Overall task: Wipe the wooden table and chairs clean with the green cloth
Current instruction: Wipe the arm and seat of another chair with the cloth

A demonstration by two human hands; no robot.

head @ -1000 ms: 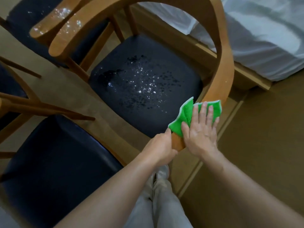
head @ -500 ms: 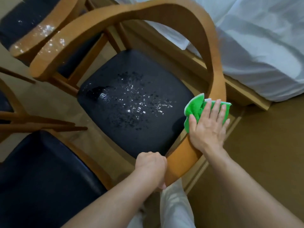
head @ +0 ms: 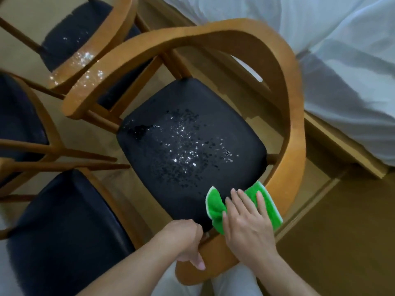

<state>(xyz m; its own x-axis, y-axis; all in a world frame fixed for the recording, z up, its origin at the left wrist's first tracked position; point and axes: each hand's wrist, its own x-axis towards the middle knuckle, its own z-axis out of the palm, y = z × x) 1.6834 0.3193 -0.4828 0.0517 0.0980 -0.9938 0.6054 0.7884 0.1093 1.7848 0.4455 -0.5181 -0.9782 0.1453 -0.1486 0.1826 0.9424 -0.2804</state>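
- Head view: chair (head: 286,116) with curved wooden rail around a black seat (head: 192,150); the near end of the rail runs toward the camera.
- Seat carries scattered bright droplets or specks near its centre; cannot tell which.
- Cloth (head: 265,201), green with a pale edge, lies draped over the rail at the seat's near right corner, one bunched fold hanging inward over the seat.
- Right hand (head: 245,223) lies flat on the cloth, fingers straight and slightly spread, pressing it to the rail. Palm covers the cloth's near part.
- Left hand (head: 186,242) is curled round the inner edge of the rail's near end, just beside the right hand; thumb tip points down over the wood. Fingertips hidden under the rail.
- Second chair (head: 92,52) upper left, its rail wet-looking with glints, touching or just beside the first rail; cannot tell which.
- Third chair (head: 64,221), dark seat, lower left; more wooden spindles at left edge.
- White bedding (head: 342,60) upper right on a wooden frame; tan floor (head: 352,242) lower right.
- Pale trousers partly seen below the rail.
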